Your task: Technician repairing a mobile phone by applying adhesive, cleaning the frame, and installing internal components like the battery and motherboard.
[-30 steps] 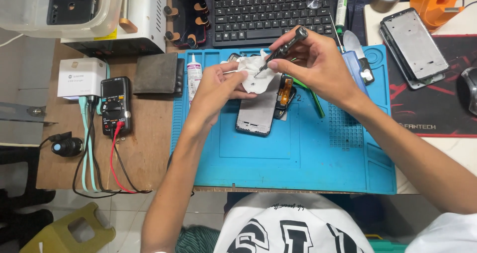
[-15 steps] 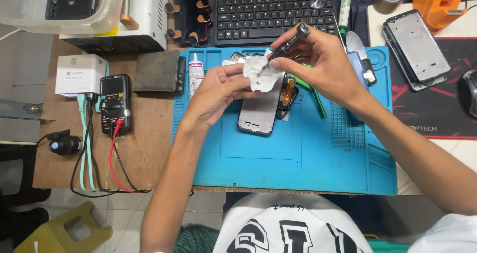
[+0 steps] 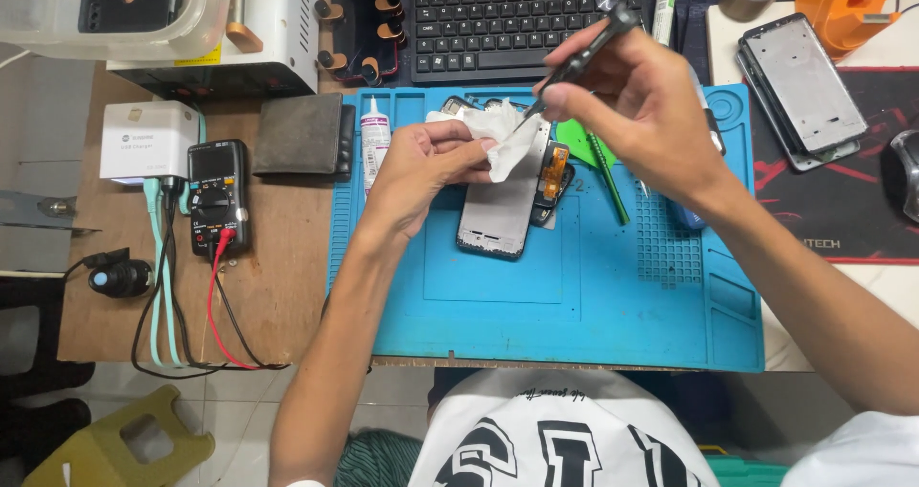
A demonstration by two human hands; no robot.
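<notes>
Left hand (image 3: 421,166) closed on a crumpled white tissue (image 3: 493,133), pressing it over the top of an opened phone (image 3: 505,205) lying on the blue mat (image 3: 574,296). Right hand (image 3: 651,114) pinched around a dark slim tool (image 3: 579,58), tip angled down at the tissue, keyboard (image 3: 517,18) just beyond

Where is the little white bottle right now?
In the head view, the little white bottle stands at the upper left corner of the blue mat, between the dark wallet and the left hand.
</notes>
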